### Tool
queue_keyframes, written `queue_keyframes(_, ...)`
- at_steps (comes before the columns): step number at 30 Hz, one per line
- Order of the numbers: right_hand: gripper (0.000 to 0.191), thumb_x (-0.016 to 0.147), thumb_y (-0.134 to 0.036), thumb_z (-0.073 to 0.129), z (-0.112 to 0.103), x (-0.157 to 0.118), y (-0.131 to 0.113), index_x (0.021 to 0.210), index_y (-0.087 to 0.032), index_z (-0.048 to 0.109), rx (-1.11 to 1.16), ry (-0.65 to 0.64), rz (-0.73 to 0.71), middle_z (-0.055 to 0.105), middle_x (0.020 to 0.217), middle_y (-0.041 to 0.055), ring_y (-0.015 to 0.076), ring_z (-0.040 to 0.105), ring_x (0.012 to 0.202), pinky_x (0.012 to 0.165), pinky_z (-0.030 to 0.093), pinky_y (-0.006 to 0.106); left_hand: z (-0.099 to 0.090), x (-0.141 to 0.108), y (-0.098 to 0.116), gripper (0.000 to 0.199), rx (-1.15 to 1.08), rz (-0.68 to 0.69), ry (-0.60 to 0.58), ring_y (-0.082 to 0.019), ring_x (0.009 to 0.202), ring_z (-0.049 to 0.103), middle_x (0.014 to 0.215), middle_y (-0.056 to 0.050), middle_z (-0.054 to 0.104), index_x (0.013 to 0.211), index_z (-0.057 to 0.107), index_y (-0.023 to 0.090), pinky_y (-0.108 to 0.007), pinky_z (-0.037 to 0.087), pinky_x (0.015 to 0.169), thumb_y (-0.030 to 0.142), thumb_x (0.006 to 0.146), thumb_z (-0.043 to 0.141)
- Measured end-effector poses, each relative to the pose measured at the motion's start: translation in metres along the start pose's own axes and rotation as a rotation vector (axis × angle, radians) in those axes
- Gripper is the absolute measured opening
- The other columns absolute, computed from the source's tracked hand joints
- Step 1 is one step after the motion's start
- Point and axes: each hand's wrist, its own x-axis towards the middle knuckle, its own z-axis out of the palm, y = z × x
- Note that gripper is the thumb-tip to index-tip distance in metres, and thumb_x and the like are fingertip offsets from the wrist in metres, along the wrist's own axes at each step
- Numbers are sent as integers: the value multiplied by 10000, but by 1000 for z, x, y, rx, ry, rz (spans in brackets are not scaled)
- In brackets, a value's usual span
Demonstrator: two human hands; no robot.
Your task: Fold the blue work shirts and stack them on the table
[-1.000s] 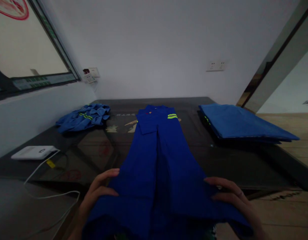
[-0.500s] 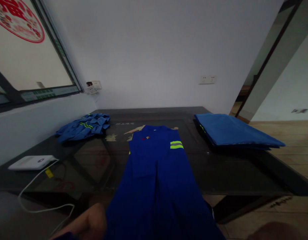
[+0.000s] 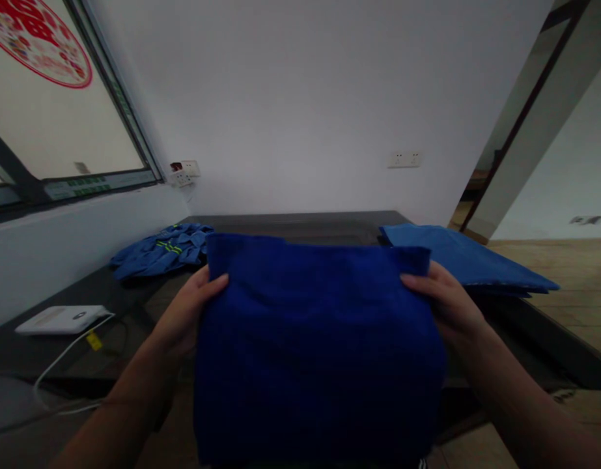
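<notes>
– While both sets of fingers are occupied, how do you record the grip?
– Left hand [image 3: 200, 303] pinches one upper corner of the dark-blue cloth [image 3: 320, 352], right hand [image 3: 444, 303] the other; thumbs on the near face, remaining fingers mostly hidden. Cloth spans the gap between them and hangs below the fingertips
– Progress, as far as visible?
– Partial, in my judgement. Beyond the right fingers lies a flat, layered blue stack [image 3: 456, 251], which I read as done. Beyond the left fingers a crumpled blue garment [image 3: 153, 257] with yellow-green stripes lies bunched on the dark table [image 3: 329, 227]; I read that as untouched
– And the held piece?
– Intermediate: top edge fairly straight between the fingers, with a small step left of its middle, but not set down flat. Whether its far side touches the table I cannot tell; the cloth blocks that view
– Outstanding, then?
– By my estimate, the held piece and the bunched one
</notes>
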Motion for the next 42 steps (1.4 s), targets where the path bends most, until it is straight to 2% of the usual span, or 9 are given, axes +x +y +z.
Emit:
queue_keyframes(2, 408, 840, -424, 606, 11, 55, -4, 1191, -217, 627, 37, -31, -22, 728, 972, 64, 234, 692, 881, 775, 563, 381, 19, 44, 6, 423, -186, -94, -175, -232, 894, 693, 903, -52, 722, 1139, 622, 148, -375, 568, 832, 400, 799, 619)
queue_keyframes(4, 387, 884, -356, 554, 23, 109, 10, 1234, -195, 592, 14, -40, -26, 720, 1013, 71, 217, 678, 924, 818, 546, 359, 36, 89, -7, 411, -244, -122, -227, -216, 892, 687, 944, -61, 717, 1192, 579, 125, -368, 560, 836, 327, 834, 587)
queue_keyframes(7, 331, 902, -240, 526, 42, 165, 54, 1212, -151, 601, -152, -115, 128, 720, 1012, 97, 190, 668, 894, 818, 530, 317, 57, 142, -52, 339, -24, -325, -240, -190, 797, 684, 876, -72, 719, 1142, 602, 119, -316, 555, 775, 272, 841, 616)
queue_keyframes(9, 296, 887, -163, 523, 54, 180, 89, 1160, -115, 625, -318, -149, 311, 720, 995, 119, 172, 666, 840, 773, 524, 285, 67, 161, -86, 261, 149, -474, -260, -185, 730, 674, 806, -75, 715, 1042, 642, 118, -294, 545, 709, 245, 815, 657)
queue_keyframes(13, 299, 873, -138, 517, 68, 177, 140, 1142, -54, 617, -442, -109, 408, 708, 984, 162, 177, 662, 776, 698, 513, 271, 77, 167, -139, 192, 292, -563, -229, -195, 654, 647, 654, -76, 664, 852, 651, 101, -277, 499, 604, 286, 806, 678)
queue_keyframes(18, 367, 904, -114, 443, 65, 184, 158, 1255, -61, 537, -554, -69, 355, 673, 1087, 155, 149, 642, 877, 765, 485, 235, 76, 170, -167, 264, 397, -523, -176, -174, 653, 621, 642, -58, 642, 832, 636, 115, -247, 455, 583, 379, 837, 632)
queue_keyframes(26, 358, 918, -147, 470, 74, 196, 167, 1274, -160, 490, -827, -16, 274, 612, 1202, 168, 243, 579, 1105, 919, 423, 362, 74, 187, -193, 159, 630, -376, -140, -185, 783, 630, 757, -73, 667, 799, 631, 128, -228, 436, 657, 262, 857, 569)
queue_keyframes(34, 341, 960, -147, 381, 88, 192, 169, 1295, -183, 435, -1000, -19, 221, 592, 1224, 176, 263, 590, 1075, 899, 417, 382, 80, 203, -210, 155, 791, -334, -157, -257, 1007, 637, 1012, -158, 691, 910, 633, 122, -290, 449, 826, 261, 860, 586)
queue_keyframes(42, 385, 981, -147, 254, 90, 181, 165, 1332, -200, 405, -1075, -29, 120, 560, 1265, 157, 272, 605, 1046, 873, 438, 387, 82, 194, -210, 261, 811, -304, -129, -282, 1127, 601, 1193, -201, 633, 1112, 571, 133, -335, 450, 898, 291, 916, 504)
